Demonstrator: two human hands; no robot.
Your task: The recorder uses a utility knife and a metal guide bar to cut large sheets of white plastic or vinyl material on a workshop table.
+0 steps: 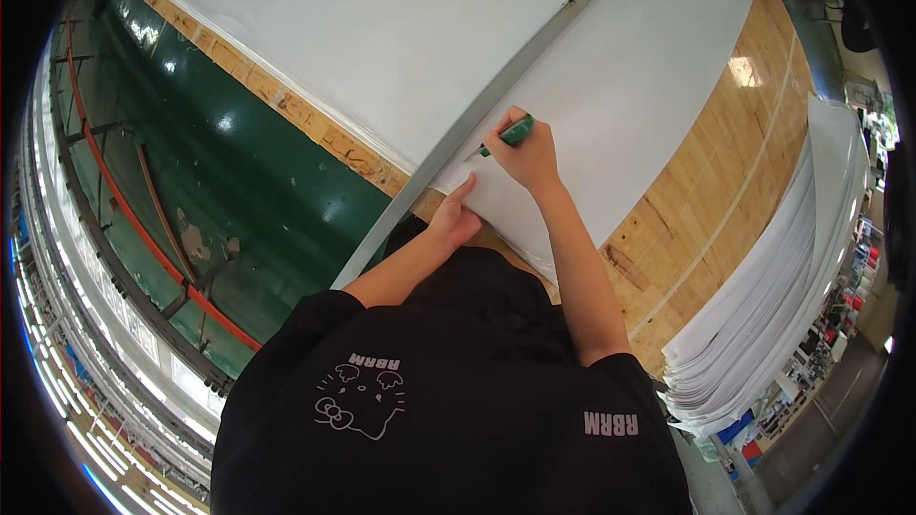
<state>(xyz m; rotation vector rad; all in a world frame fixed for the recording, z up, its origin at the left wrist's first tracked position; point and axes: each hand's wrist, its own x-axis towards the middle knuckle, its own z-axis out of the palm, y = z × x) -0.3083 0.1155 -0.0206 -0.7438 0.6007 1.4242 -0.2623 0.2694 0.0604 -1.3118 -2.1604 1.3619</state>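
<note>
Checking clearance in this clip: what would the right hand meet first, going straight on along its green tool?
Probably the long grey bar, just beyond the green tool in the right hand; exact depth is unclear.

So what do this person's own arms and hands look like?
No gloves or cables show on the left hand or right hand. Both forearms are bare below the black sleeves of a black top with pale lettering and a line drawing.
</note>
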